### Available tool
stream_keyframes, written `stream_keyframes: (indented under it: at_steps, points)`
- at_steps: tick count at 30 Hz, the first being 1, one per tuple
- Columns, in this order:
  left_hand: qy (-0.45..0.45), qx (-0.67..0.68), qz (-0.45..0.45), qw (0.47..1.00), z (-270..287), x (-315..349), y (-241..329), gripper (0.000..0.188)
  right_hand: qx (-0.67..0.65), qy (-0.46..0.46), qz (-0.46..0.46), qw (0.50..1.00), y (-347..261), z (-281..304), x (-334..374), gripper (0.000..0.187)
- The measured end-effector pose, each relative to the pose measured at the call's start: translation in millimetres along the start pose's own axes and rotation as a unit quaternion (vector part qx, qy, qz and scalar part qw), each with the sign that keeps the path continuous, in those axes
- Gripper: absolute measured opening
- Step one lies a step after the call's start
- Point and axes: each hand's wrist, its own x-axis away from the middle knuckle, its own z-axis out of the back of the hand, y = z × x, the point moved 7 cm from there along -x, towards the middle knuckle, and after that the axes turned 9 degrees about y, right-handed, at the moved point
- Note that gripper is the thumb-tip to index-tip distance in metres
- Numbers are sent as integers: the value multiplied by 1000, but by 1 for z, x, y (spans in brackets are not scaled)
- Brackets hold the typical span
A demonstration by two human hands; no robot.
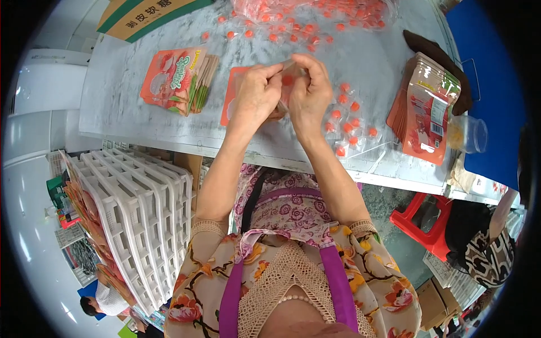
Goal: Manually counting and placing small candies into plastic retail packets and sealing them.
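Note:
Both hands meet over the grey table (118, 115), closed on the edges of a red packaging pouch (289, 78). My left hand (256, 100) pinches its left side with thumb and forefinger. On the other side, my right hand (311, 97) grips the pouch between thumb and bent fingers. Part of the pouch is hidden behind the hands. Another flat red pouch (227, 101) shows beside my left hand. Several red candies in clear wrappers (354, 124) lie just right of my right hand. Stacks of printed pouches lie at left (172, 79) and right (424, 107).
A large clear bag of wrapped candies (315, 10) spills across the far side. A cardboard box (149, 17) stands far left, a clear plastic jar (469, 134) at the right edge. White crates (135, 208), a red stool (420, 225) and another person (484, 242) are around the table.

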Motion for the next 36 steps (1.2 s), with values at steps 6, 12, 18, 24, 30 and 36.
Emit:
stream_keyframes:
  at_steps: [6, 12, 18, 24, 30, 36]
  points:
    - [-59, 120, 158, 978, 15, -10, -8, 28, -39, -52, -77, 995, 13, 16, -19, 29]
    - [-13, 199, 116, 973, 43, -28, -20, 31, 370, -284, 205, 860, -7, 105, 16, 79]
    - [-43, 201, 129, 970, 27, -26, -15, 29, 412, -339, 241, 811, 31, 90, 13, 92]
    - [-45, 183, 80, 979, 20, -21, -19, 29, 356, -364, 275, 816, 44, 78, 7, 65]
    - [-65, 176, 106, 977, 5, -12, -16, 28, 315, -337, 235, 855, 48, 79, 1, 35]
    - [-45, 96, 67, 992, -7, -5, -5, 29, 74, -114, 30, 990, 52, 88, -32, 13]
